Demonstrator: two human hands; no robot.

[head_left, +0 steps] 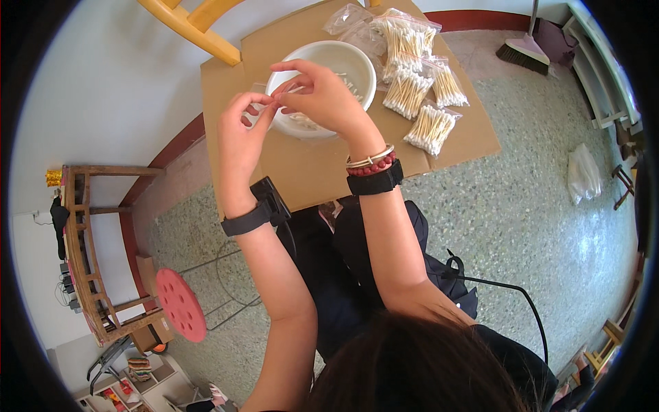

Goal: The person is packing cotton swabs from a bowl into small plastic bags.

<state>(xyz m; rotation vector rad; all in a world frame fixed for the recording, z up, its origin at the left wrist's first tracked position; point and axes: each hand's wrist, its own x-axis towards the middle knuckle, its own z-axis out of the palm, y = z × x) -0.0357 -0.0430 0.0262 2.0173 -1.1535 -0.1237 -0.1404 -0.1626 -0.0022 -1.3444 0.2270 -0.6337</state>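
My left hand point(240, 144) and my right hand point(328, 99) meet over the left side of a white bowl point(371, 75). Thumbs and fingertips of both are pinched together on what looks like a clear plastic bag point(258, 88), mostly hidden by the fingers. Loose cotton swabs point(352, 86) lie inside the bowl, partly covered by my right hand. To the right of the bowl sit several clear bags packed with cotton swabs point(432, 129), with more clear plastic bags point(347, 19) behind it.
Brown cardboard point(302, 182) covers the table. A yellow wooden chair point(199, 34) stands at its far left. A pink round stool point(180, 305) and a wooden frame point(89, 240) are on the left. A broom point(525, 53) and a white plastic bag point(583, 173) rest at right.
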